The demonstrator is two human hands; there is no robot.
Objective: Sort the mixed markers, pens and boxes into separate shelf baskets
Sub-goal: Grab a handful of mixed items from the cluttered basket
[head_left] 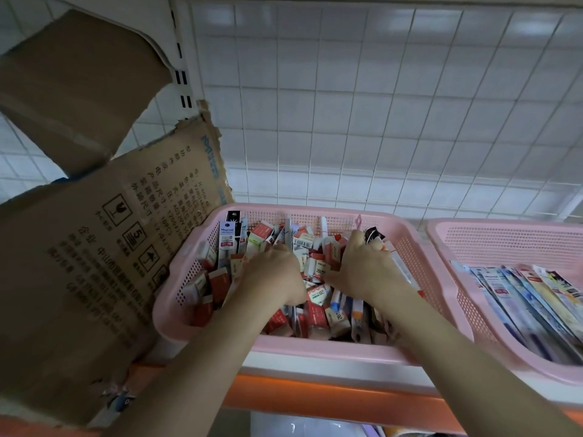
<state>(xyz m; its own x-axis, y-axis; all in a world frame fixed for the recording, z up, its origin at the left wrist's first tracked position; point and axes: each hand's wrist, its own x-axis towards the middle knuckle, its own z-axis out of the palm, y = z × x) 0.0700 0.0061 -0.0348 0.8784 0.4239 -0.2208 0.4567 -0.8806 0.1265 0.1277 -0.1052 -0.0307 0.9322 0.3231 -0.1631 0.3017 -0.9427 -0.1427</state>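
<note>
Both forearms reaching into mixed pink basket [419,244]: left hand [273,272] digging among small boxes [315,266], grip hidden; right hand [362,266] clutching packaged pens [400,269]. Neighbouring basket [441,241] already holding sorted pen packs [533,298]. Sorting looking under way, much remaining.

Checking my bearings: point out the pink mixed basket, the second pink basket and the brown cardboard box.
Pink mixed basket [315,350], head view, front rim.
Second pink basket [504,227], head view, back rim.
Brown cardboard box [79,279], head view, printed side.

Pink mesh basket [315,345] sat on the shelf, heaped with small red-white boxes [315,266]; second pink basket [441,234] beside it held packaged pens [533,307].
</note>
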